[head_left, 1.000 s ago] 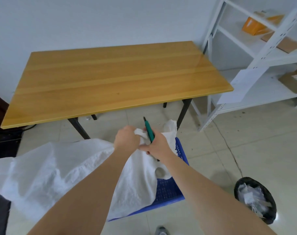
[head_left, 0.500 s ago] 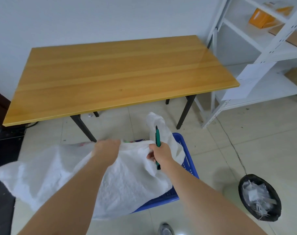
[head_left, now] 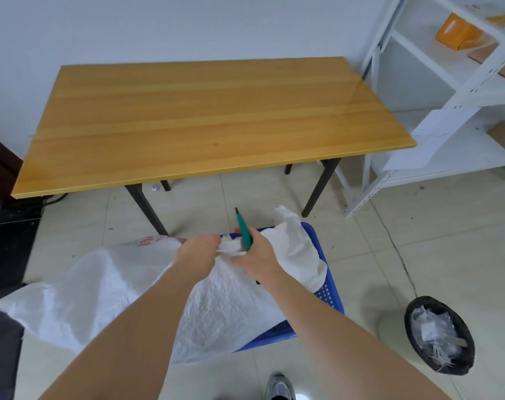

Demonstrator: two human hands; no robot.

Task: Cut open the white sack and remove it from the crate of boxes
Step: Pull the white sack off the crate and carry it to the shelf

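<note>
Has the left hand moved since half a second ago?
Yes. The left hand has closed rightward along the sack toward the crate, now nearly meeting the right hand.

The white sack (head_left: 107, 287) hides the blue crate's (head_left: 329, 295) contents (boxes unseen) and runs off the left edge.

white sack (head_left: 107, 287) covering blue crate (head_left: 329, 295), table (head_left: 205, 116) just beyond

I see the left hand (head_left: 199, 252) has come back in at 3 o'clock, now touching the right hand (head_left: 255, 255), bunching the white sack (head_left: 130, 287) between them; green cutter (head_left: 243, 229) tilted toward 11 o'clock.
</note>
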